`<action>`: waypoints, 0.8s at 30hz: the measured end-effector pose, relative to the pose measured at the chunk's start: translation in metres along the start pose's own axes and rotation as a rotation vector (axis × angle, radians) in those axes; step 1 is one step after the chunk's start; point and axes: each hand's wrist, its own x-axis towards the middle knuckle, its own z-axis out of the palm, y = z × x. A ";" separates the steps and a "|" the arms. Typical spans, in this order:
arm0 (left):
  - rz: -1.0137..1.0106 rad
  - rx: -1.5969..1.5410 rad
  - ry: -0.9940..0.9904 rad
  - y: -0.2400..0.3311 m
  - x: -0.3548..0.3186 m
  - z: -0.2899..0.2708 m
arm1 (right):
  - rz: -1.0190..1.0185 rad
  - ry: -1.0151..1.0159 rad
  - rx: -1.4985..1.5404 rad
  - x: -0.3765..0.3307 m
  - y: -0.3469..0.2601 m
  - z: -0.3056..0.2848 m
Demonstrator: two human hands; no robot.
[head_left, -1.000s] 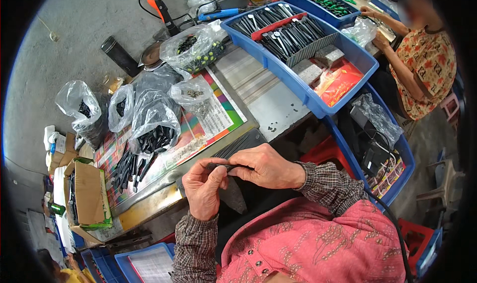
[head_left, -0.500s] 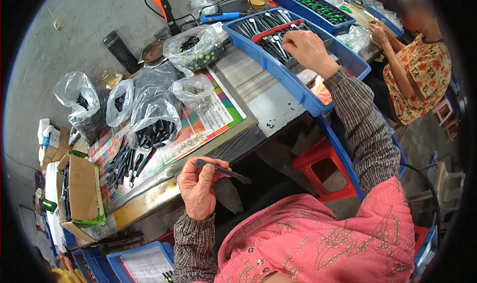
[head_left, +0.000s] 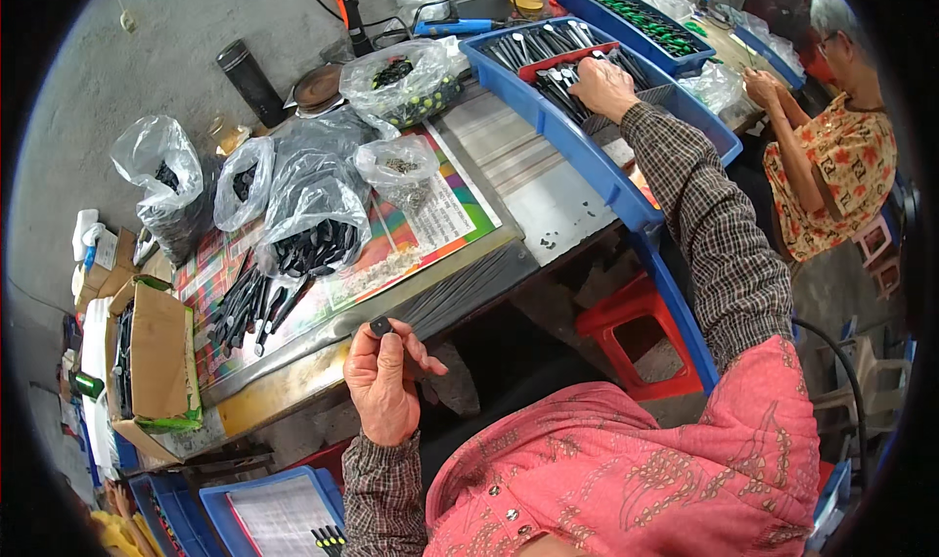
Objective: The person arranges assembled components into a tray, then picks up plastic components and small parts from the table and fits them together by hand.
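Observation:
Above the table's front edge, my left hand [head_left: 384, 386] pinches a slim black plastic handle [head_left: 380, 326] between thumb and forefinger. Its blunt dark end shows above the thumb; the rest is foreshortened or hidden. My right hand [head_left: 604, 89] reaches into the blue tray [head_left: 558, 132] at the far right, fingers curled down onto a row of similar black handles [head_left: 556, 86]. Its fingertips are hidden, so whether a piece is in them I cannot make out. A red divider [head_left: 567, 61] crosses the tray beside that hand.
Clear bags of black parts [head_left: 318, 244] stand on the table's left, with loose black handles [head_left: 240, 308] before them. A cardboard box [head_left: 161, 361] sits at the left corner. Behind are a black cylinder [head_left: 250, 85] and an electric screwdriver [head_left: 347, 11]. A person [head_left: 831, 171] works at right.
My right hand has lowered into the tray among the black handles. In my left hand the handle has turned from lying sideways to nearly end-on, and that hand has shifted slightly left.

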 end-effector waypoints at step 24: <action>-0.219 -0.231 0.064 0.001 -0.018 -0.020 | 0.086 -0.215 0.383 0.021 0.015 0.011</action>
